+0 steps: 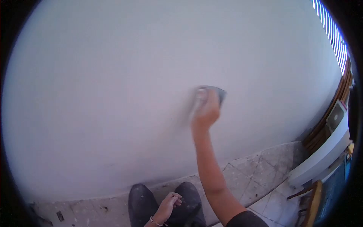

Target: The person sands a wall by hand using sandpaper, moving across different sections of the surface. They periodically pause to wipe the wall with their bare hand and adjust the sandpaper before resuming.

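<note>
My right hand [206, 108] reaches up to the white wall [113, 83]. Its fingers are closed around a dark grey piece that looks like sandpaper [222, 94], held against or very near the wall surface. Motion blurs the hand and the piece, so the exact contact is hard to make out. Low in the view, my left hand [171, 206] rests over my dark trousers [143, 200], fingers loosely curled in with nothing visible in them. A bracelet [155, 222] circles the left wrist.
A tiled floor [257, 176] with white dust and spots runs along the wall's foot. At the right stand a white ledge-like piece [321, 155], a wooden chair part [314, 204] and a pale boxy object [335, 116]. Bright slats [332, 34] show at upper right.
</note>
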